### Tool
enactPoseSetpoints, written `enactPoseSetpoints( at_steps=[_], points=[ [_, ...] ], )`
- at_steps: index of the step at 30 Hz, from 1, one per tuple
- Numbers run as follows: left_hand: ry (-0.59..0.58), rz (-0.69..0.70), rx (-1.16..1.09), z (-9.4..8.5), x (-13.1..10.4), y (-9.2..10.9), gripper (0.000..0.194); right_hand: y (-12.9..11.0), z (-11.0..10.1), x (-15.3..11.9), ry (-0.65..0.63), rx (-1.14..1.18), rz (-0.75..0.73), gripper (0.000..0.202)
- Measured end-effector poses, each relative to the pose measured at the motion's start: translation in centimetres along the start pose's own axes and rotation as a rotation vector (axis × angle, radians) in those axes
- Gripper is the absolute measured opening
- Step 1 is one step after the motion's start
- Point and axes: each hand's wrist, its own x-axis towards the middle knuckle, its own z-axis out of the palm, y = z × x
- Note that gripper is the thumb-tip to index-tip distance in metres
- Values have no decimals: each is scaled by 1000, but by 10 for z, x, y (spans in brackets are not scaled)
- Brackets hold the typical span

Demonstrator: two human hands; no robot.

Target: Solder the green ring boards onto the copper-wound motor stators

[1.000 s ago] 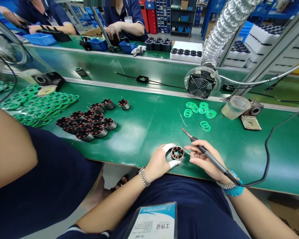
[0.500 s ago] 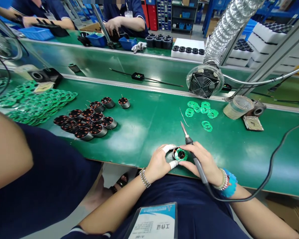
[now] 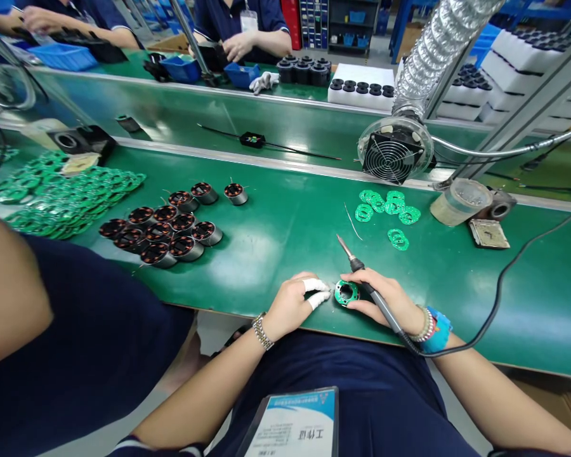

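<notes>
Stator sits between the right hand's thumb and forefinger.

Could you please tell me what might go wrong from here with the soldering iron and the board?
The right hand holds the iron while its fingers steady the board, so shifting the part could swing the tip. The cable crosses the right wrist and might tug the iron if it snags. With the left hand at the board's edge, uneven pressure could knock the board askew.
</notes>
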Motion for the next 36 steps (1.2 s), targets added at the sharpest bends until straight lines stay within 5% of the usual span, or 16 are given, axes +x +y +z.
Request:
enactPoseSetpoints(
  at_steps=[12, 20, 25, 31, 36],
  points=[
    [-53, -82, -105, -4, 6, 7, 12, -7, -9, 1, -38, -103, -61, 33],
    [-51, -375, -793, 7, 6, 14, 26, -3, -7, -1, -24, -93, 2, 35],
    [-92, -456, -820, 10, 17, 21, 21, -7, -5, -1, 18, -90, 18, 38],
    [-193, -437, -780, 8, 25, 24, 17, -15, -2, 11, 160, -1, -32, 24],
    [-198, -395, -739, 6, 23, 21, 15, -15, 7, 20, 158, -15, -95, 26]
  ],
)
